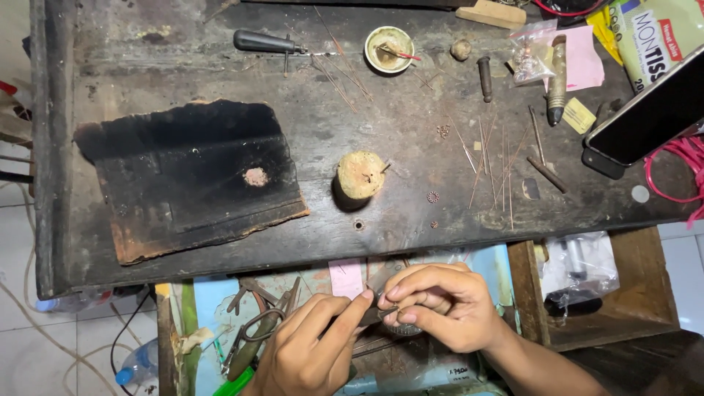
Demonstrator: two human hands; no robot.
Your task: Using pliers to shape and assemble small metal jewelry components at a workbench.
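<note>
- I see both hands low in the view, over the open drawer (469, 260) below the front edge of the workbench (411, 139); working there likely lets any dropped scrap fall into the drawer and not onto the floor.
- My left hand (312, 348) is closed around a slim dark tool (370, 317), the index finger stretched along it to steer the tip toward the other hand.
- My right hand (440, 304) pinches a small metal piece (383, 297) between thumb and curled fingertips, a narrow grip; the piece is mostly hidden, so I can only guess it is a tiny bit of jewellery work.
- The two hands touch at that point, just in front of a pink paper slip (346, 277) in the drawer.
- Pliers and snips (253, 330) lie in the drawer's left part, near the left hand and easy to reach.
- On the bench a short wooden peg (359, 176) stands upright near the middle, with small ring-shaped pieces (433, 196) just right of it.
- A charred black board (191, 176) lies to the left, a pale spot near its centre; it looks like a heat-proof pad.
- Thin copper-coloured wires (495, 165) are scattered to the right, well apart from the hands.
- At the back stand a small round dish (389, 49) and a dark-handled awl (268, 42).
- A phone (645, 117) leans at the right edge.
</note>
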